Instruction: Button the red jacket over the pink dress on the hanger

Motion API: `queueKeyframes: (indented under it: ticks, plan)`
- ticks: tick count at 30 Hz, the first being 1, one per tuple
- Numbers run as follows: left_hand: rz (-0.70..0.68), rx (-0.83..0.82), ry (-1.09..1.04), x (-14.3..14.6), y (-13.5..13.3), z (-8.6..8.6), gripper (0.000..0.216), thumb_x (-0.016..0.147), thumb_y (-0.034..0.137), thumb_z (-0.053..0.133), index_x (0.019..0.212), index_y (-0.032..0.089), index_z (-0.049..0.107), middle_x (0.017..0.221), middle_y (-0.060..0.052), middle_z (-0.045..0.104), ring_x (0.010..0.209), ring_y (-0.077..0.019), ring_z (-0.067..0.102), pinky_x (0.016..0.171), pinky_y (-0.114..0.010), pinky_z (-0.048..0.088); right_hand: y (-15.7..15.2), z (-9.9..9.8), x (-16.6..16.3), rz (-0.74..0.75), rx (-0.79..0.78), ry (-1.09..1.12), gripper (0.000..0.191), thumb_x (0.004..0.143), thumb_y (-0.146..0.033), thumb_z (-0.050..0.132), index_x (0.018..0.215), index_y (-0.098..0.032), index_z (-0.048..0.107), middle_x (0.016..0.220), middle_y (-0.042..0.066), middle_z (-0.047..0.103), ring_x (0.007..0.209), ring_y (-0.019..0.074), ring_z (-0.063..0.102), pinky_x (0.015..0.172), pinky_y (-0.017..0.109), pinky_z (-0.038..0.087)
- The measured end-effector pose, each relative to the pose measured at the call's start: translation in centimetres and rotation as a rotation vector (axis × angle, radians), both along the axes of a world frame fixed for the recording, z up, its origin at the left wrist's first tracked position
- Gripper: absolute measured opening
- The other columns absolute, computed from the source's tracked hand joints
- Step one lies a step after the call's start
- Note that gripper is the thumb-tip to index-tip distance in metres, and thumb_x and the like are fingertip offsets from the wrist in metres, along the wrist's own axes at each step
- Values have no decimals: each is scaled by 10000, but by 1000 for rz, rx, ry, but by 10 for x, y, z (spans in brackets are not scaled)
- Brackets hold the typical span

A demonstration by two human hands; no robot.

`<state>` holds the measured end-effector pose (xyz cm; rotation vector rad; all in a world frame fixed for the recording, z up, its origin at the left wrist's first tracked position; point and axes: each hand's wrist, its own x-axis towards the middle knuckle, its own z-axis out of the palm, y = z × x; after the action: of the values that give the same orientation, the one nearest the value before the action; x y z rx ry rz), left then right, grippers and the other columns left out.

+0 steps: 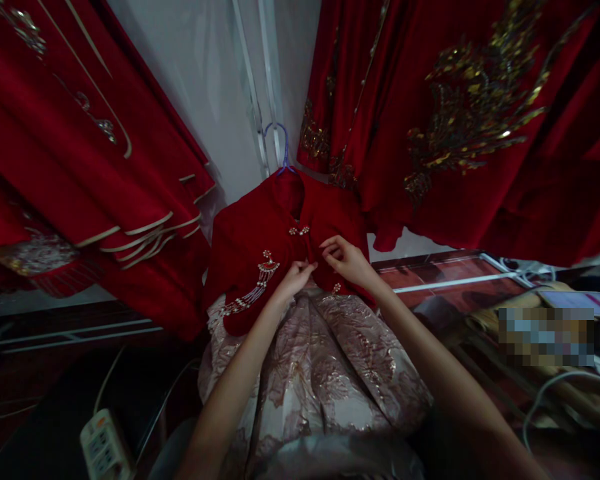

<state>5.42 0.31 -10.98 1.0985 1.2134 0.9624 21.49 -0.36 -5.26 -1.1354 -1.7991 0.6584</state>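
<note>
Jacket: the short red jacket (240,230) hangs straight in front of the person, on a blue-purple hanger (285,150) by the pale metal bars (270,73).
Left hand: the left hand (296,279) is at the lower front opening, thumb and finger pinching the jacket's edge.
Right hand: the right hand (344,257) is just beside it, over the other front panel, fingers bent; from here I can't tell whether they grip any cloth.
Collar: a beaded clasp (299,231) sits above both hands.
Chest: a beaded ornament (267,268) trails strings of beads towards the sleeve on the picture's left.
Below: a shiny pale pink skirt (303,373) spreads out under the jacket.
Either side: red garments (145,167) hang, those on the picture's right bearing gold sequins (480,100).
Lower left: a white power strip (103,443) with its cord.
</note>
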Motion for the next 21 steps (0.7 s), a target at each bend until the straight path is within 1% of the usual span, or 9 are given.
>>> queueKeyframes:
  ticks: [2,3,5,8,10,13,16,19,21]
  plan:
    - [-102,-142,-139,4,-10,-2,473,697,520,679,947,150,523,803,-46,606,695,-152,624,715,-348,523,0,4,6,3,-3,7,225,781,-199,519,1000,-167,561,850,39,629,670,120,599,580,249,492]
    - [-122,-146,-216,5,-14,-2,478,687,511,694,959,152,532,834,-55,619,714,-152,631,730,-344,525,0,6,8,13,-8,13,224,784,-203,518,1001,-169,559,845,40,634,665,121,599,575,249,493]
    - [-73,-51,-358,8,-21,4,438,681,441,725,970,159,553,933,-67,636,789,-139,633,775,-306,514,-1,10,11,37,-20,32,210,790,-212,518,992,-170,559,830,42,638,673,125,605,571,245,498]
    - [7,183,-462,9,-25,22,395,722,364,699,1046,184,561,1069,-64,628,935,-133,616,856,-273,481,-4,15,12,67,-42,73,196,801,-239,527,984,-173,557,806,37,629,667,126,609,554,239,511]
    - [-4,322,-402,7,-27,35,424,724,327,698,1099,198,547,1095,-60,623,965,-135,610,889,-278,469,-7,17,9,91,-66,115,204,806,-271,538,988,-180,551,793,27,616,642,121,606,530,237,521]
    - [9,496,-208,1,-32,46,409,713,310,709,1070,194,549,1111,-73,617,944,-142,617,877,-282,480,-12,20,3,142,-95,169,220,805,-306,556,989,-186,540,780,22,609,641,123,613,526,237,535]
    - [154,651,-84,-11,-43,53,353,772,350,650,1072,203,535,1158,-82,597,1003,-156,607,892,-289,484,-17,23,-2,175,-103,176,222,800,-316,569,977,-185,543,790,28,611,666,129,621,545,241,546]
    - [320,775,-32,-29,-51,60,376,803,369,621,1130,225,504,1159,-72,586,1042,-156,596,915,-281,477,-20,27,-5,183,-126,197,210,795,-318,574,952,-182,543,795,28,607,656,124,612,532,239,541]
    - [396,821,-17,-42,-50,62,400,795,368,633,1147,231,501,1160,-70,582,1028,-148,600,908,-270,481,-24,29,-9,164,-115,207,199,797,-317,574,939,-180,548,796,28,606,632,113,594,499,221,516]
